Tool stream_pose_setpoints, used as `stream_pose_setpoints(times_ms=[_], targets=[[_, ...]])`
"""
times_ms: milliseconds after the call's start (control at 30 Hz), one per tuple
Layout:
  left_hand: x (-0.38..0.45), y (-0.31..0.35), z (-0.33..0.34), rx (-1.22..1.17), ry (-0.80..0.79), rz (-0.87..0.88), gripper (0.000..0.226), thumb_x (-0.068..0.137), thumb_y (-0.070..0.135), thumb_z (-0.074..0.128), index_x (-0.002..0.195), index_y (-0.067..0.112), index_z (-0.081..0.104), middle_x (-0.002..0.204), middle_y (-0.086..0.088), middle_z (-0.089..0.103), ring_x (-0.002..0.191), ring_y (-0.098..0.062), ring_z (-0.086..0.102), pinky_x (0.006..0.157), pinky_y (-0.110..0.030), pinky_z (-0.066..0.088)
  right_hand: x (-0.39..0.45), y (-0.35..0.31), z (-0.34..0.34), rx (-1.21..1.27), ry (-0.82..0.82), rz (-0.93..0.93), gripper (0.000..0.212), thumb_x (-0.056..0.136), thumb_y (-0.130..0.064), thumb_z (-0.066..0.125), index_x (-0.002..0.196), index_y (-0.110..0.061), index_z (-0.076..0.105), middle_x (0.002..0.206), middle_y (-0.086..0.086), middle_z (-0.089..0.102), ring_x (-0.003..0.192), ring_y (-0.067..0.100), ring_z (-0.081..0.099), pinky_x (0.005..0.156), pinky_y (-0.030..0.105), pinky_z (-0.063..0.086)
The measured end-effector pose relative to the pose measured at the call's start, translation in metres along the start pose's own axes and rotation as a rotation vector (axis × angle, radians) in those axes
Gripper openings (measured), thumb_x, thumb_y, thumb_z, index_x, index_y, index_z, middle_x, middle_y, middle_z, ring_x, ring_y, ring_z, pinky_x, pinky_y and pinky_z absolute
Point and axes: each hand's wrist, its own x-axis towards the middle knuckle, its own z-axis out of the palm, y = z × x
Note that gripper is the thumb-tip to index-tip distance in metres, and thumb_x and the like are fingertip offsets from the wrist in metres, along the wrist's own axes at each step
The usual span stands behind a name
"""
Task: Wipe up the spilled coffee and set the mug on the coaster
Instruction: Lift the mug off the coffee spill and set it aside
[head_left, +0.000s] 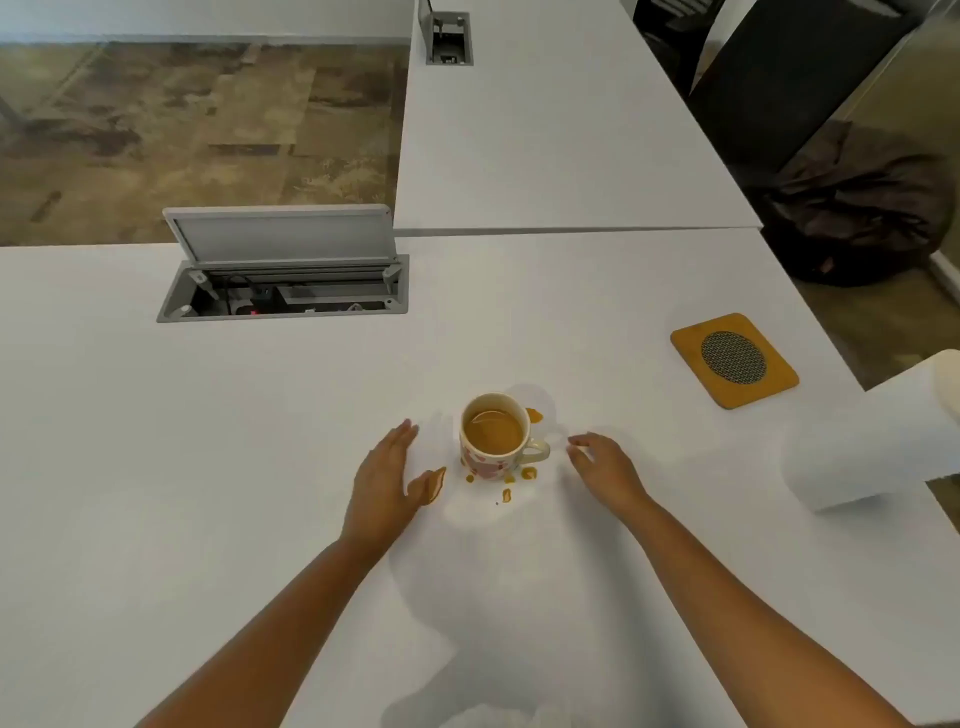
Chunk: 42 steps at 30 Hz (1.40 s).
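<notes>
A cream mug (493, 441) with a pink pattern stands upright on the white table (208, 467), holding light brown coffee, its handle pointing right. Coffee spills (529, 473) lie around its base, and a larger puddle (435, 486) sits to its left. My left hand (382, 480) hovers left of the mug with straight fingers, the thumb by the puddle. Right of the mug's handle is my right hand (602, 467), fingers relaxed, apart from the mug. An orange square coaster (733, 359) with a dark mesh circle lies at the right. A white paper towel roll (872, 441) lies on its side at the right edge.
An open cable box (283, 288) with a raised grey lid is sunk into the table at the back left. A second table (561, 130) joins behind, with another cable box (449, 39). A dark bag (857, 213) sits on the floor at the right.
</notes>
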Motion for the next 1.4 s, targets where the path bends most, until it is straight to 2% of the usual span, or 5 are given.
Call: stream_pose_setpoints(times_ms=[200,467,767,1267,1400], targets=[[0.02,0.039,0.014,-0.061,-0.093,0.129,0.085,0.076,0.047,0.066,0.144,0.021,0.022,0.153,0.001,0.026,0.139,-0.016,0.027,0.107,-0.026,0.025,-0.013,-0.026,0.003,0.253,-0.024,0.001,0.039,0.099,-0.037,0.033,0.113,-0.014,0.061,0.123,0.006,0.059,0.113,0.022,0.052,0.089,0.027,0.036],[0.035,0.048,0.028,-0.374,-0.237,-0.062,0.105,0.065,0.037,0.08,0.145,0.015,0.016,0.152,-0.004,0.025,0.138,-0.022,0.027,0.106,-0.031,0.028,-0.014,-0.038,0.012,0.388,-0.107,0.045,0.043,0.095,-0.048,0.035,0.111,-0.014,0.057,0.114,0.007,0.06,0.11,0.023,0.055,0.098,0.037,0.044],[0.033,0.053,0.026,-0.575,-0.218,0.019,0.069,0.064,0.024,0.082,0.114,0.045,0.038,0.116,0.025,0.047,0.105,0.001,0.05,0.081,-0.006,0.038,-0.012,-0.043,0.02,0.65,-0.149,0.126,0.041,0.096,-0.04,0.038,0.117,-0.009,0.055,0.12,0.012,0.06,0.113,0.024,0.057,0.102,0.039,0.045],[0.035,0.016,-0.019,-0.557,-0.065,-0.052,0.076,0.065,0.027,0.081,0.127,0.031,0.038,0.116,0.017,0.049,0.107,-0.009,0.05,0.089,-0.033,0.049,0.007,-0.097,0.043,0.716,-0.249,0.063,0.039,0.094,-0.047,0.039,0.104,-0.015,0.056,0.115,0.013,0.062,0.108,0.02,0.059,0.091,0.026,0.049],[0.029,-0.009,-0.043,-0.525,0.019,-0.109,0.078,0.065,0.027,0.081,0.129,0.028,0.037,0.116,0.017,0.047,0.105,-0.007,0.047,0.085,-0.027,0.045,0.01,-0.13,0.065,0.618,-0.32,0.032,0.042,0.093,-0.052,0.036,0.105,-0.017,0.054,0.114,0.011,0.061,0.106,0.021,0.059,0.088,0.026,0.049]])
